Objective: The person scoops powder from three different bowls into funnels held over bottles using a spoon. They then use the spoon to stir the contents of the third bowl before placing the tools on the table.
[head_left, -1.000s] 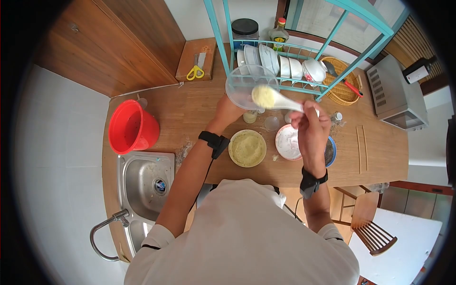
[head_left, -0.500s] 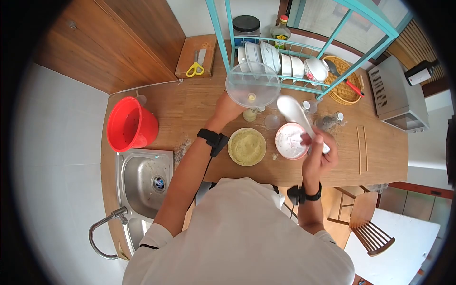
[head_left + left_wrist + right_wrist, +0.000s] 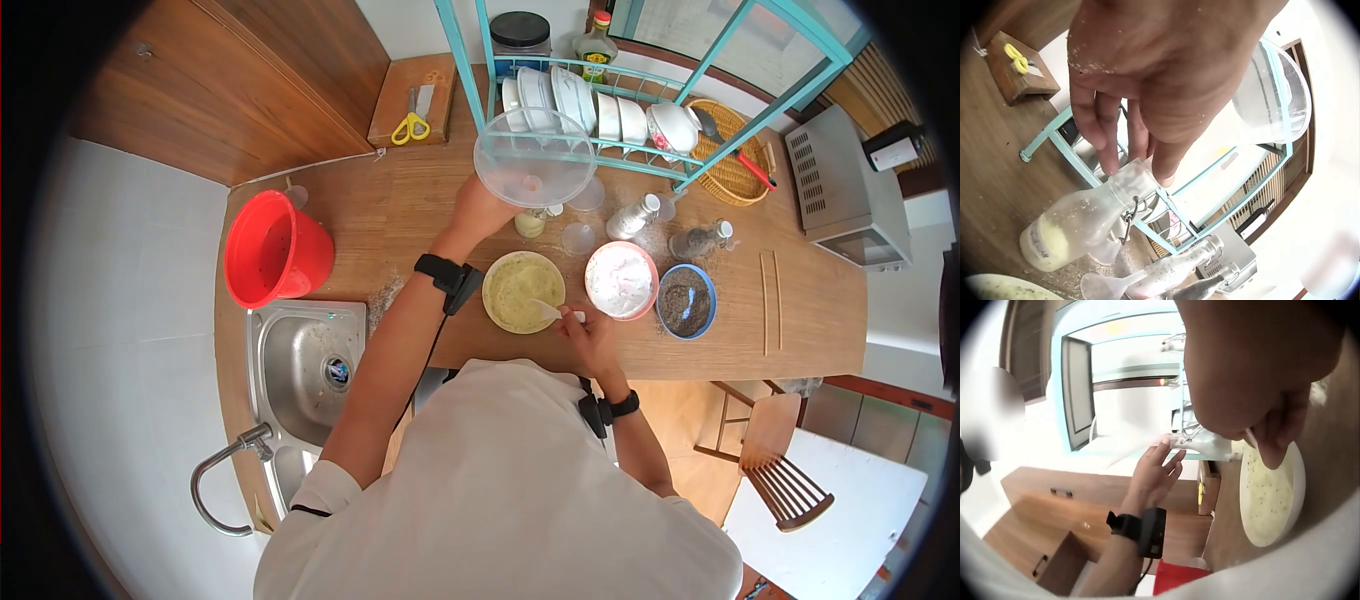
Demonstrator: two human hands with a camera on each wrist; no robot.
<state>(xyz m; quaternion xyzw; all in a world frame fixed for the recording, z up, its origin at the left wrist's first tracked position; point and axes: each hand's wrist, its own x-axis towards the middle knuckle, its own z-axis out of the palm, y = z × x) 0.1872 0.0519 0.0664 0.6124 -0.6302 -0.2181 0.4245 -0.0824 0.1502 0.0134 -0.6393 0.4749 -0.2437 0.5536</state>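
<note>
Head view, upper centre: left hand (image 3: 483,213), fingers grasping neck of translucent wire-clasped bottle (image 3: 1075,219) below clear plastic funnel (image 3: 535,160); centre: right hand (image 3: 597,342), fingers pinching white spoon (image 3: 546,309) in round pale bowl (image 3: 1299,484) of yellowish powder (image 3: 515,287)

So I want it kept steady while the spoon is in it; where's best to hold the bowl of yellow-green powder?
I'd pinch the bowl by its near rim, coming from the near side: the rim stands exposed, with counter in front. The right hand and spoon crowd its right; the bottle sits beyond.
</note>
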